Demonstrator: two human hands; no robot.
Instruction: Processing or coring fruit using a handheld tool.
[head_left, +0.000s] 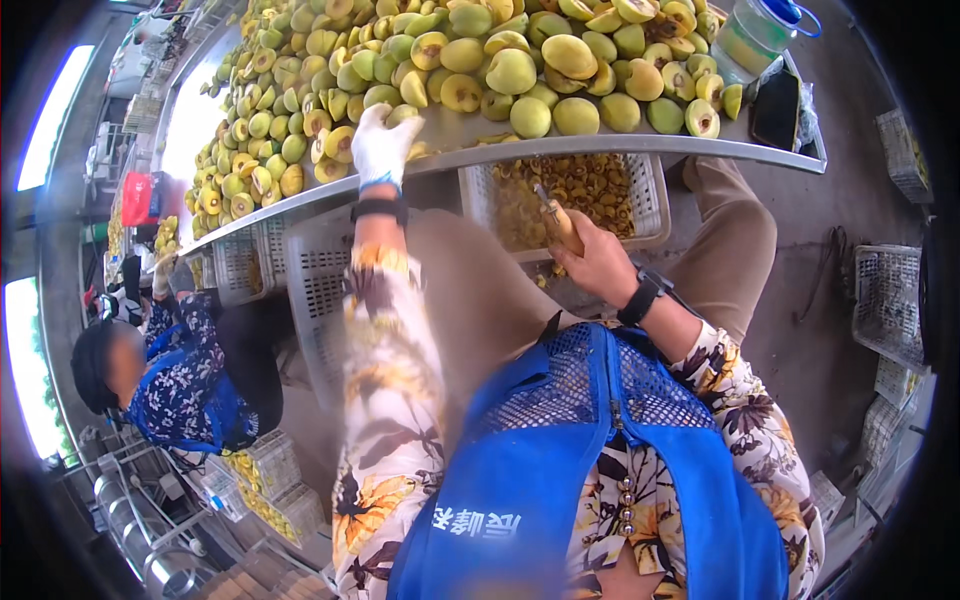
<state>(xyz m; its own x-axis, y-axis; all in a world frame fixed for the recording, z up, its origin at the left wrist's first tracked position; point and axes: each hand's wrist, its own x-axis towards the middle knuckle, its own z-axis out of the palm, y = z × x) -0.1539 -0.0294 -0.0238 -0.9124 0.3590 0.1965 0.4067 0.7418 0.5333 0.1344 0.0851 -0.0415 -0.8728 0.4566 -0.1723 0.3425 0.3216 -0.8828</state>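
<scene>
My left hand (384, 146), in a white glove, reaches over the near rim of a metal table (510, 150). Its fingers are around a yellow-green fruit (403, 115) at the edge of a large heap of halved and whole stone fruit (461, 56). My right hand (596, 255) is bare and grips the wooden handle of a small hand tool (556, 217) with a short metal tip. The tool is above a white plastic crate (656, 199) under the table's edge, which holds many small brownish-yellow fruit pieces (600, 187).
A clear jug with a blue lid (757, 34) and a dark flat object (776, 111) lie at the table's right end. Another plastic crate (319, 292) stands beside my left leg. A co-worker (180, 367) sits at the left. More crates (889, 300) stand at the far right.
</scene>
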